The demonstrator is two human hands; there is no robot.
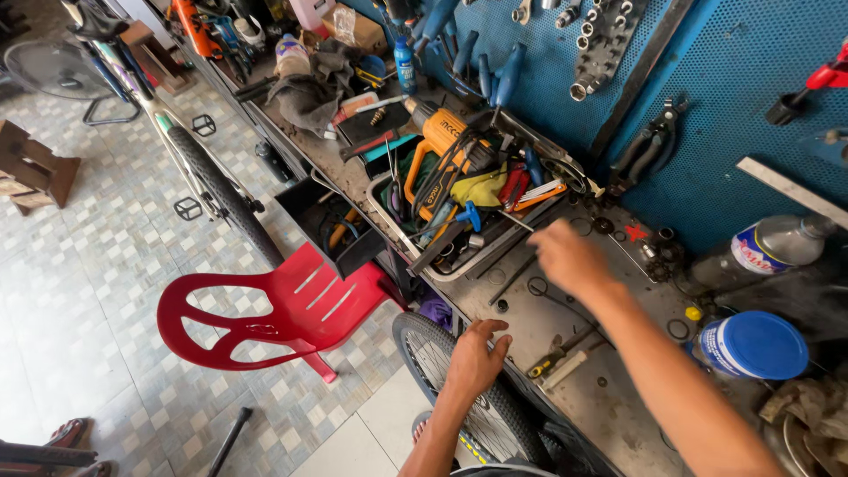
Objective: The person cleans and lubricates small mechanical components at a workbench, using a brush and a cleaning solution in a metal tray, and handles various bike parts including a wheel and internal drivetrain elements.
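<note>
The left hand (pixel 474 358) grips the black rubber bicycle tyre (pixel 459 393) leaning against the grimy metal worktop (pixel 609 380), steadying it. The right hand (pixel 570 258), blurred and holding nothing, reaches over the worktop toward the cluttered grey tool tray (pixel 459 265); picking a tool seems the step in hand.

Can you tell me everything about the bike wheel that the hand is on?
The black rubber bicycle wheel stands upright against the edge of the grey metal workbench, low in the picture. It has a knobbly tyre, a dark rim and thin silvery spokes. Only its upper part shows; the rest runs out of view. The person's left hand rests on top of the tyre, fingers curled over it. The right hand hovers above the bench, not touching the wheel.
</note>
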